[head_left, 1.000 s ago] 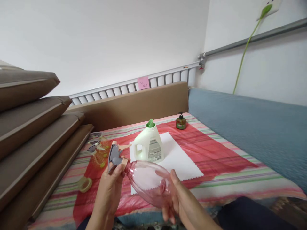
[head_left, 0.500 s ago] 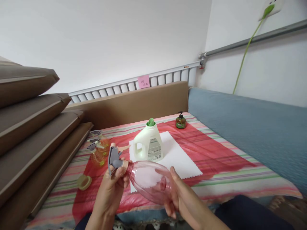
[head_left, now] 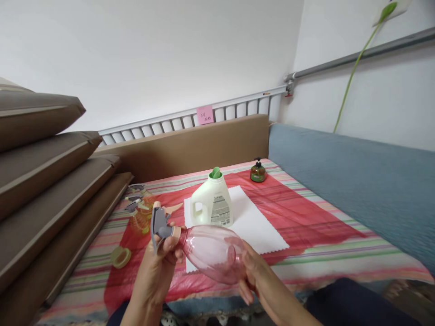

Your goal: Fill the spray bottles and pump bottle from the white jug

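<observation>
A clear pink spray bottle (head_left: 214, 253) with a grey and peach trigger head lies sideways between my hands, above the near edge of the cloth. My left hand (head_left: 163, 258) is closed around its neck, just under the trigger head. Against its base, my right hand (head_left: 253, 271) curls its fingers and thumb. Behind it, a pale green detergent jug (head_left: 214, 203) stands upright on a white sheet (head_left: 251, 222); its mouth shows a green spout. A yellow-green round cap (head_left: 121, 257) rests on the cloth left of my left hand.
Several yellowish spray bottles (head_left: 141, 219) stand at the left beside stacked brown cushions (head_left: 50, 149). A dark green pump bottle (head_left: 257, 172) stands at the back right. Red sheeting (head_left: 306, 213) covers part of the striped cloth. A blue padded side (head_left: 340, 167) borders the right.
My right hand has shifted its grip slightly at the bottle's base, its thumb now lower. The bottle stays nearly level in both hands. The view has turned a little.
</observation>
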`<state>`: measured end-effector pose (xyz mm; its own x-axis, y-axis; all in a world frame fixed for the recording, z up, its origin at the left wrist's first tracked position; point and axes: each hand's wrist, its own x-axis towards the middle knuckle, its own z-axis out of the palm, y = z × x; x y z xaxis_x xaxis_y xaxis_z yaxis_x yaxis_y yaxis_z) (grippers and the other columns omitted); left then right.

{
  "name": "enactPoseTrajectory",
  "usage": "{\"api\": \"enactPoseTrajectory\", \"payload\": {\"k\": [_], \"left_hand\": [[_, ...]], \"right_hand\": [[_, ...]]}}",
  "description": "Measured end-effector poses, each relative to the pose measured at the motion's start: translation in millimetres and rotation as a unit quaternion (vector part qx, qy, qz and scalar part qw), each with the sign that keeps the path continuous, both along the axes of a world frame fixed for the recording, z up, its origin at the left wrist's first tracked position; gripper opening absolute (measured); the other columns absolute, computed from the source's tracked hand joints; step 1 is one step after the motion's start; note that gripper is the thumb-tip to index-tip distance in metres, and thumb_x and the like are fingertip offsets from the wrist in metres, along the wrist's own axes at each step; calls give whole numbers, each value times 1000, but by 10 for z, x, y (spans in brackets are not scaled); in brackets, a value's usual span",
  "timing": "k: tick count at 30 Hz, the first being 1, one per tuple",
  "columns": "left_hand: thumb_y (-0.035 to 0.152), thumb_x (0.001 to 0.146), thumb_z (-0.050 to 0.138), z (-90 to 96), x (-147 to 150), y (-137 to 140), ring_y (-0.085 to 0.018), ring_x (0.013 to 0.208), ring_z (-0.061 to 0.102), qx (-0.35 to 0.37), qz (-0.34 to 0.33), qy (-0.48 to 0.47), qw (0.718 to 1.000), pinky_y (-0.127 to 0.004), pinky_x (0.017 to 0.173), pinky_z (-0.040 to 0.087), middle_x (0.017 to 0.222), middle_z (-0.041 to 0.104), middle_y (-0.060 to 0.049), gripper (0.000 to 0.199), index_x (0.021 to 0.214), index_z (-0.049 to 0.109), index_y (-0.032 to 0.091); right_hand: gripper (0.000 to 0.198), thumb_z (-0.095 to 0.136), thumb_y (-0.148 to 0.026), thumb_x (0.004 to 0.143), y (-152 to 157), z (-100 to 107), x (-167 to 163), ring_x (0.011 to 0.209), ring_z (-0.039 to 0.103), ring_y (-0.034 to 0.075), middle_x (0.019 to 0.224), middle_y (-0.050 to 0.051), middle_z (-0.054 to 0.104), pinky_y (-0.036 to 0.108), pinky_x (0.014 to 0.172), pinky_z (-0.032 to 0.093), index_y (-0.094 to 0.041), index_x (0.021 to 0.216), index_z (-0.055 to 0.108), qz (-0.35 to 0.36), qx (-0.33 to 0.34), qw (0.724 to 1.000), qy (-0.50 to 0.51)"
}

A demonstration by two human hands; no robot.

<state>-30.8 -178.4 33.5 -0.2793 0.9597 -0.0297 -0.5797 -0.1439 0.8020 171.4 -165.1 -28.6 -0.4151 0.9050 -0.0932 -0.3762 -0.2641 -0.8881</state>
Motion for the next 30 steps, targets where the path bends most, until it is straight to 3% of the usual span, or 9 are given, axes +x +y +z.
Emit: {"api": "enactPoseTrajectory", "payload": {"k": [2,4,6,8,10,13,17,26,30], "left_hand": [[21,51,82,-13,-4,18,-6,44,47,4,-6,0,1000,-19,40,43,55,48,8,36,66,50,17],[19,53,81,-14,-11,32,-5,45,48,11,1,-13,1000,-18,42,43,57,49,7,34,65,50,16],[17,53,81,-3,-16,37,-5,46,48,18,16,-30,999,-17,43,44,59,50,7,34,65,50,16],[17,52,81,12,-16,34,-4,46,47,24,23,-37,999,-16,44,43,59,50,7,34,65,50,16],[20,52,81,21,-8,27,-4,45,45,24,10,-29,999,-16,43,41,58,49,8,33,67,52,16],[29,52,82,13,13,16,-3,41,43,14,-16,-8,1000,-16,41,38,57,49,7,35,67,53,16],[34,49,83,-12,43,14,-4,38,43,13,-21,1,1000,-16,40,36,51,46,7,43,55,45,15],[34,62,76,-14,84,31,-3,33,38,27,-7,77,997,-16,39,31,46,48,8,31,65,50,17],[40,65,73,-20,85,11,-3,32,37,18,-38,109,993,-17,39,30,50,54,5,32,79,57,15]], "right_hand": [[71,45,-70,73,26,-64,-22,39,47,8,77,6,63,21,38,34,-19,122,41,6,-6,1000,5],[81,58,-68,64,38,-98,-44,50,56,12,104,13,59,25,42,41,-25,128,34,14,15,999,30],[95,75,-55,53,31,-81,-53,58,58,11,131,14,40,27,47,44,-36,132,25,5,49,998,50],[99,81,-41,51,12,-24,-42,61,57,10,137,12,33,27,52,44,-41,132,23,-6,60,997,51],[88,79,-38,57,-4,40,-19,62,57,10,128,11,44,28,56,44,-36,130,30,-9,45,998,42],[77,69,-53,63,-4,86,6,47,52,8,97,7,61,25,49,41,-25,127,37,12,10,1000,24],[65,44,-68,75,-6,63,-12,31,36,4,71,1,63,21,38,32,-20,119,42,36,-58,997,33],[57,35,-66,80,-25,108,-23,33,46,7,61,1,64,17,36,31,-19,112,43,57,-123,989,56],[68,21,-72,79,11,108,-28,30,47,9,59,6,65,17,32,28,-15,101,49,152,-148,974,74]]}}
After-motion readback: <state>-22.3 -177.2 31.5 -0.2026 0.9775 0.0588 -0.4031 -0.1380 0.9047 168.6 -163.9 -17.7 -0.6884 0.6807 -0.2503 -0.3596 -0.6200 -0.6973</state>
